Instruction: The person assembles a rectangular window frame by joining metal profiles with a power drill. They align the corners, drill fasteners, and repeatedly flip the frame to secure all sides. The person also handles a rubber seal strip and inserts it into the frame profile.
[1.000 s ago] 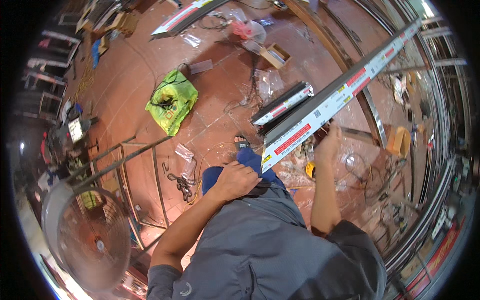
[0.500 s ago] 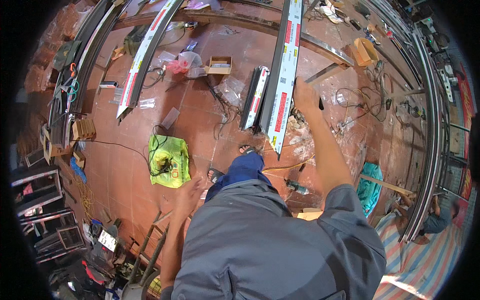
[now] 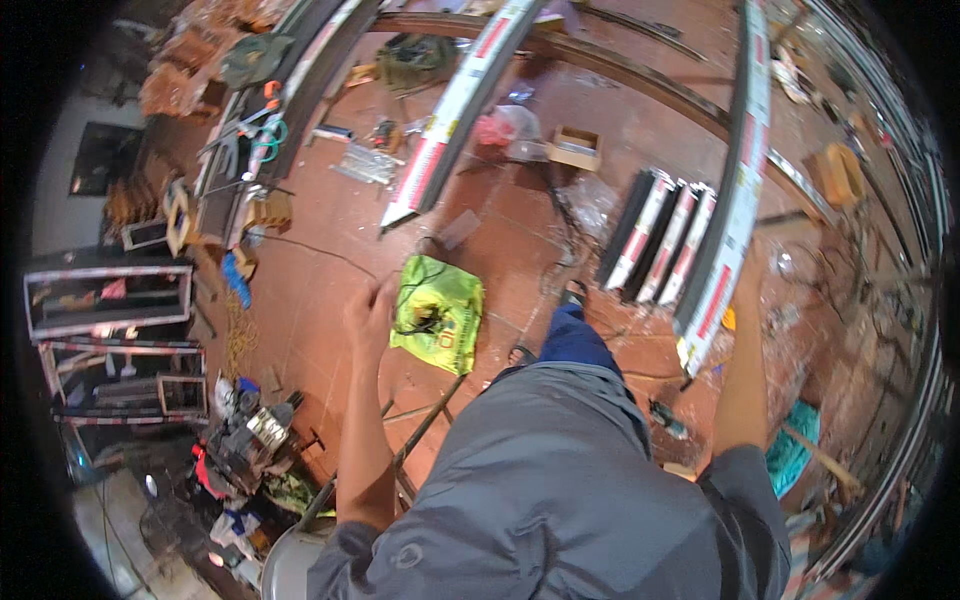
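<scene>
My left hand (image 3: 370, 312) is raised in front of my body, left of a yellow-green plastic bag (image 3: 455, 335) with a dark cable on it. Its fingers look curled in, and I see nothing in them. My right hand (image 3: 748, 278) is at the right edge of a long metal profile (image 3: 735, 205) covered in white and red film. Blur and the profile hide those fingers, so their grip is unclear. Left of that profile, several short film-covered profiles (image 3: 655, 240) lie side by side. Another long profile (image 3: 465, 105) extends away further left.
A dark beam (image 3: 625, 72) crosses under the long profiles. An open cardboard box (image 3: 574, 148) sits on the tiled floor. Scissors with teal handles (image 3: 270, 140) lie at the far left, above stacked frames (image 3: 110, 300). A power tool (image 3: 668, 420) lies near my right side.
The view has swung left, so the scene sits further right. My left hand has risen and its fingers look more curled. My right hand stays beside the long profile.
</scene>
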A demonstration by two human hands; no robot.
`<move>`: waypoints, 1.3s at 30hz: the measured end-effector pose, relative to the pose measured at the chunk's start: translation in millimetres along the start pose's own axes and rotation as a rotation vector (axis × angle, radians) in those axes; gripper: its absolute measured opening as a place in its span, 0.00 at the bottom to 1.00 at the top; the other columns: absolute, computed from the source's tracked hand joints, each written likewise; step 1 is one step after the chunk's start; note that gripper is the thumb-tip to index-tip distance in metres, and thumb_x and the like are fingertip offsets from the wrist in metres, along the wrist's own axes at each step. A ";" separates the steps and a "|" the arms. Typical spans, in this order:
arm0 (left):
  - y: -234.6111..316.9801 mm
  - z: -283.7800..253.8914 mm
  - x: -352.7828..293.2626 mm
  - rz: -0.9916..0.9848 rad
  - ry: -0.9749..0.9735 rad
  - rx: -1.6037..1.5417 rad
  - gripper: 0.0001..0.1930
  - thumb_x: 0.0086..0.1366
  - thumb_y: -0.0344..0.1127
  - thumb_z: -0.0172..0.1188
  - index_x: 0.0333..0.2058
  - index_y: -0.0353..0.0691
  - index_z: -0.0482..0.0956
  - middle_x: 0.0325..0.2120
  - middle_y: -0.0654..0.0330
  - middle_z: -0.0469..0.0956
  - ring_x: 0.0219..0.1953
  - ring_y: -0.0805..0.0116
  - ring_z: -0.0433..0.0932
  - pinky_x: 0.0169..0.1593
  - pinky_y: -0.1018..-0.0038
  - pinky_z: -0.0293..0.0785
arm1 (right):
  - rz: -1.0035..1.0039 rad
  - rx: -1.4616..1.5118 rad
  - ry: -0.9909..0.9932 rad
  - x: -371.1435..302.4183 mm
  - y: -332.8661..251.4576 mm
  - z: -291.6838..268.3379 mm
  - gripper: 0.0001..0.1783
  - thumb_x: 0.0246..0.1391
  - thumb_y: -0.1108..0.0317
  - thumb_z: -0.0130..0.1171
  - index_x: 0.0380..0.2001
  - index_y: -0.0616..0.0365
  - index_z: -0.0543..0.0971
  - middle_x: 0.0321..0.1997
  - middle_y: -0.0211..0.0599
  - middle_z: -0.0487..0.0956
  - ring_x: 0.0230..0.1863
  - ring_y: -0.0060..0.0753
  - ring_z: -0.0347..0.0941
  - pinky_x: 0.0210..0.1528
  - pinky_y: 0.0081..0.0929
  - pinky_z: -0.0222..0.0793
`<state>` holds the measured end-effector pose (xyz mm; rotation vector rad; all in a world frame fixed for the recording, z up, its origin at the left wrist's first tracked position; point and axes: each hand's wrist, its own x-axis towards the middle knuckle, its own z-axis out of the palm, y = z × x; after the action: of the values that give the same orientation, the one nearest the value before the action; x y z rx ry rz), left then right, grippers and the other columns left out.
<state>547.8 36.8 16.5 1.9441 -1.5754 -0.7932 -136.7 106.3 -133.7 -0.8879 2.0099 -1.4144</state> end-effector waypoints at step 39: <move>65.6 78.4 318.0 0.599 -0.340 0.683 0.11 0.74 0.38 0.56 0.45 0.37 0.80 0.35 0.39 0.85 0.38 0.36 0.85 0.41 0.47 0.79 | 0.004 -0.415 0.301 -21.9 -72.7 33.3 0.07 0.68 0.70 0.60 0.45 0.60 0.77 0.37 0.42 0.81 0.39 0.33 0.77 0.45 0.34 0.74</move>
<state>496.6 -289.9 -30.8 1.5995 -2.7271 -0.3547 -82.7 85.5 -74.4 -0.8740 2.5937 -1.2030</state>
